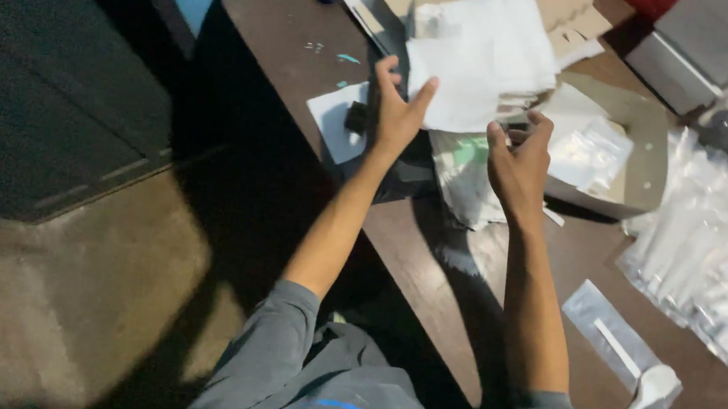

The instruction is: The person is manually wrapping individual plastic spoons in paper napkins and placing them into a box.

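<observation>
A thick stack of white napkins (488,54) rests on the dark wooden table (429,261), tilted up toward me. My left hand (397,108) presses flat against the stack's left edge, fingers spread. At the stack's lower right corner, my right hand (519,160) pinches the bottom sheets. A crumpled clear plastic bag with a green mark (470,174) lies under both hands.
A shallow cardboard box (636,157) with small clear packets sits to the right. Further right lie several clear bags of white plastic cutlery (715,249). A wrapped white plastic spoon (644,387) lies near the front edge. Flattened cardboard (561,8) lies behind the stack. The floor is at left.
</observation>
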